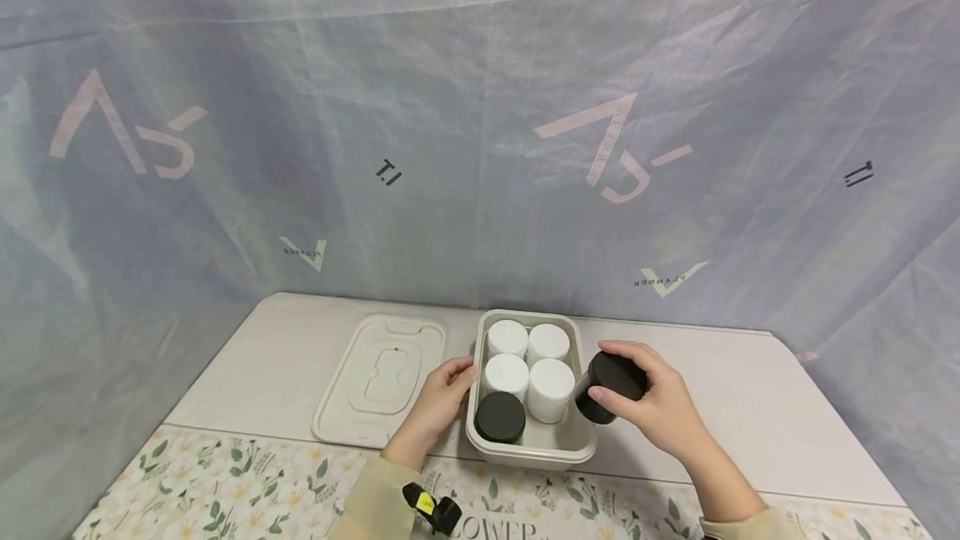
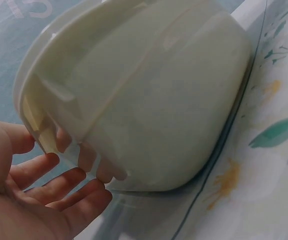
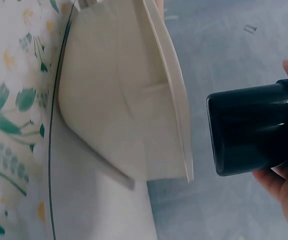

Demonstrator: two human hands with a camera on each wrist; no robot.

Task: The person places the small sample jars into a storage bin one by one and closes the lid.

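A pale cream plastic bin stands in the middle of the table. Inside it are several white-lidded jars and one black-lidded jar in the near left corner. To the right of the bin, my right hand grips a glossy black jar between thumb and fingers, tilted and held clear of the rim. On the other side, my left hand touches the bin's left rim. Its relaxed fingers rest near the bin's side wall, as the left wrist view shows.
A pale lid lies flat on the table left of the bin. Floral cloth covers the table's near edge. Behind the table hangs a grey printed sheet, close to the bin's far end.
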